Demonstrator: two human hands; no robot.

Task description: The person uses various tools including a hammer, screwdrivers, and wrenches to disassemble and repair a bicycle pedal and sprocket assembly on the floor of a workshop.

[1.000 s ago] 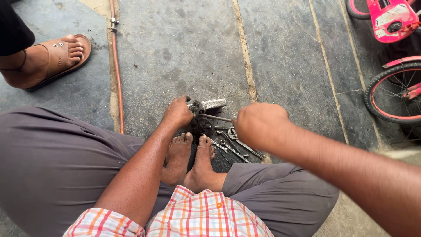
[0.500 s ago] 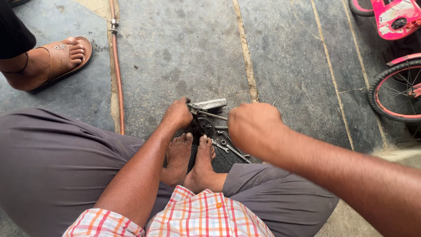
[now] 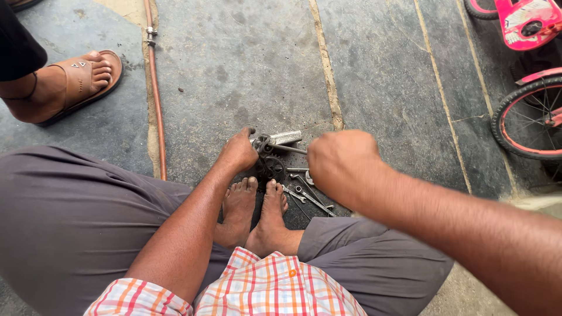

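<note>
Two bare feet (image 3: 256,210) sit nearest to us, toes pointing at a small greasy sprocket part (image 3: 270,167) on the stone floor (image 3: 234,70), and we take that part as our landmark. Just right of it and a little nearer lie a few loose spanners (image 3: 304,196). Our left hand (image 3: 239,153) is closed on the part's left side, thumb up over the top, pressing it steady. Our right hand (image 3: 342,167) is balled into a fist just right of the part, gripping what seems to be a thin metal tool (image 3: 290,149) that reaches into it; the knuckles hide the grip, so we cannot be sure.

Since a second ago the right fist has come in from the right and lower, and now covers more of the spanners, while the left hand has stayed put. We judge that the tool is being turned or levered on the part.

Beyond the part lies a silver bar (image 3: 285,138). Far left of it run an orange hose (image 3: 154,99) and another person's sandalled foot (image 3: 70,82); far right stands a pink bicycle (image 3: 527,111).
</note>
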